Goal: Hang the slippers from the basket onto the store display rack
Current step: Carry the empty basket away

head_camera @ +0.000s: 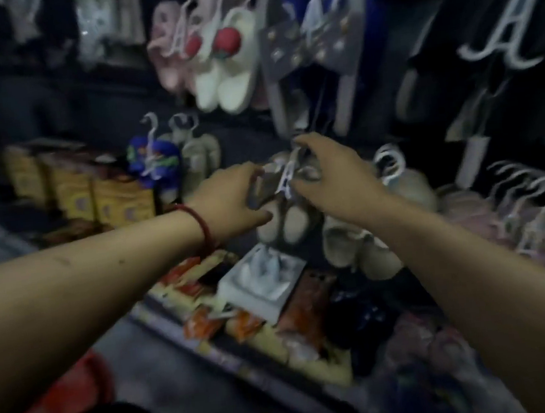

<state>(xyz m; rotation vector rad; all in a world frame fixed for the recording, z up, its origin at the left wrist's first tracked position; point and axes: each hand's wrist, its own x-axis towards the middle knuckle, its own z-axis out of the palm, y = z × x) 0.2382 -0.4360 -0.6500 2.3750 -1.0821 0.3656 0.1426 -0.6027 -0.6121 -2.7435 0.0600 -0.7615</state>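
The rack (422, 113) fills the upper and right part of the view, dark and blurred, with hung pairs across it: cream slippers with red pompoms (225, 60) near its top, grey slides (309, 54) beside them, a blue pair (155, 161) toward its left edge. A red basket (50, 411) sits at the bottom left corner of the view. A white box (262, 281) lies on the shelf below the hands. Both bare arms reach to the rack's middle. The left hand (227, 207), a red bracelet (204, 227) on its wrist, grips the side of a beige slipper pair (282, 218). The right hand (331, 173) pinches the pair's white hanger (286, 176) between its fingertips.
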